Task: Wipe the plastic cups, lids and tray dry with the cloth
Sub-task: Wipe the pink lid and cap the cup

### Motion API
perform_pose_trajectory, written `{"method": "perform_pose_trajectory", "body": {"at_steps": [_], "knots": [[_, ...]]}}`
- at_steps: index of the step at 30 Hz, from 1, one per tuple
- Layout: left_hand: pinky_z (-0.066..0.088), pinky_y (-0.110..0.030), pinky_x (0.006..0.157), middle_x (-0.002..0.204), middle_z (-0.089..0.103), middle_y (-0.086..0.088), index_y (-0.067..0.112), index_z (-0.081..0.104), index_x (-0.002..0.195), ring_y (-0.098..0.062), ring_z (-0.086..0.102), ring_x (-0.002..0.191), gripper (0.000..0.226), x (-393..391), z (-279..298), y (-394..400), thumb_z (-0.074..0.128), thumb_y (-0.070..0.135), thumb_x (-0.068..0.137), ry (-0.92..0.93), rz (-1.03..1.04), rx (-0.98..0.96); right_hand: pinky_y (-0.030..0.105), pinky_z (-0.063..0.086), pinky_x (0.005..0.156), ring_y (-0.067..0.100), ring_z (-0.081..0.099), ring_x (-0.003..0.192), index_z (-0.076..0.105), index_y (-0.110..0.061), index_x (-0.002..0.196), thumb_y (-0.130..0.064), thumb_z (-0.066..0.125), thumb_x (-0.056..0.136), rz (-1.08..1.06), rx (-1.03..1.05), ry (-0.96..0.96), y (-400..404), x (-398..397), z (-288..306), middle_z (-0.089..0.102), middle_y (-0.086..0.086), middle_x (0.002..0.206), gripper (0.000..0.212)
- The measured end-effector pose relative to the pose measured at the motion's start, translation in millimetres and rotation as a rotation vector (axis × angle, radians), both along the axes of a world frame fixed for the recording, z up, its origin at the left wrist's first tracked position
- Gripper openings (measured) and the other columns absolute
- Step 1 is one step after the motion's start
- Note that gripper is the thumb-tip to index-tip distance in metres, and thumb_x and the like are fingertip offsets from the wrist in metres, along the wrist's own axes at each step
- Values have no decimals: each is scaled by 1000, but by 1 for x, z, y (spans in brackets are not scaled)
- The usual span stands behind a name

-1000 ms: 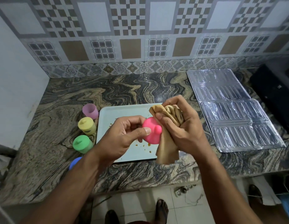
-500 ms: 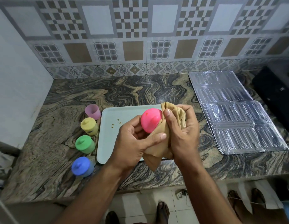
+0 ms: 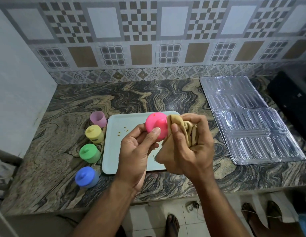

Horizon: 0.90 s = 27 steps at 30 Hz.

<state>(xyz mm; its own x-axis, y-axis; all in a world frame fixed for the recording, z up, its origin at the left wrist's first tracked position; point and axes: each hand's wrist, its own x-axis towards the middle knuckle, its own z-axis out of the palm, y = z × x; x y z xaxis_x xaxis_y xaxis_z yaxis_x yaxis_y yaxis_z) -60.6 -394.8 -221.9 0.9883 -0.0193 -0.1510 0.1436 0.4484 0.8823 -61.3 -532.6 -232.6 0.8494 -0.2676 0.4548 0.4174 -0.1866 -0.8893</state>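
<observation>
Lid-wiping step: left hand (image 3: 138, 147) grip pinches the pink lid (image 3: 156, 128), right hand (image 3: 186, 147) grip clamped on the bunched cloth (image 3: 184, 130) at the lid's 3 o'clock edge. Next move likely: turn the lid against the cloth, then tackle the speckled tray (image 3: 130, 124).

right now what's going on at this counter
A person is drying a pink lid: the left hand holds it over the pale tray while the right hand grips a bunched tan cloth against its edge. The tray has brown specks on it. To its left stand a lidless purple cup and yellow, green and blue cups with lids on.
</observation>
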Motion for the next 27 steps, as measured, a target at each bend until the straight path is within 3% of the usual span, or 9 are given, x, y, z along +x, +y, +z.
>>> {"method": "perform_pose_trajectory", "body": {"at_steps": [3,6,8,12,15,18,21,23,27], "knots": [[52,-22,73,93,79,-4,19,80,99,-10,68,82,15,-1,-4,1,73,20,86,-58,-38,61,45,55,79,30,64,91,61,-23,110,-19,68,99,-29,-151,-69,-1,3,0,60,1,105,14],[50,-19,68,85,76,0,10,75,106,-5,64,73,20,3,0,8,68,16,88,-110,-89,79,42,56,77,27,65,87,60,-36,107,-30,69,100,-11,-130,-51,1,7,7,62,1,101,14],[50,-18,66,81,74,1,10,75,104,-5,62,70,18,6,3,13,70,15,88,-148,-138,92,50,57,75,31,68,85,61,-40,102,-33,71,99,-23,-95,-24,0,12,7,67,8,97,13],[49,-19,68,83,73,-2,10,75,101,-8,63,73,25,7,4,18,76,27,83,-205,-162,146,58,56,74,37,70,83,66,-26,99,-29,77,97,-37,-48,4,-2,20,7,72,15,94,12],[49,-16,68,79,73,4,5,70,97,-3,64,71,13,10,6,21,75,13,88,-264,-220,224,56,56,72,36,70,81,64,-21,97,-30,77,96,-40,-98,20,-7,27,6,72,14,92,16],[49,-13,68,77,74,6,7,70,91,0,65,72,7,7,9,26,77,8,89,-285,-348,305,52,60,75,31,73,84,64,-26,97,-34,75,95,-21,-163,60,-18,37,8,76,9,95,15],[47,-16,66,78,71,6,18,76,87,-3,58,71,9,15,13,35,82,22,81,-217,-344,293,38,60,79,20,73,86,65,-14,101,-25,75,96,23,41,115,-28,41,12,77,13,95,16],[47,-16,64,79,69,7,24,80,85,-3,56,69,15,23,13,41,77,31,72,-119,-275,213,39,59,80,21,68,87,64,-11,102,-19,73,99,85,203,143,-34,38,15,74,15,96,13],[46,-15,63,78,66,9,25,81,82,-3,54,70,12,29,10,43,73,17,77,-32,-273,109,24,55,76,10,64,83,62,-15,101,-18,72,99,208,211,158,-30,26,17,70,-2,93,11]]}}
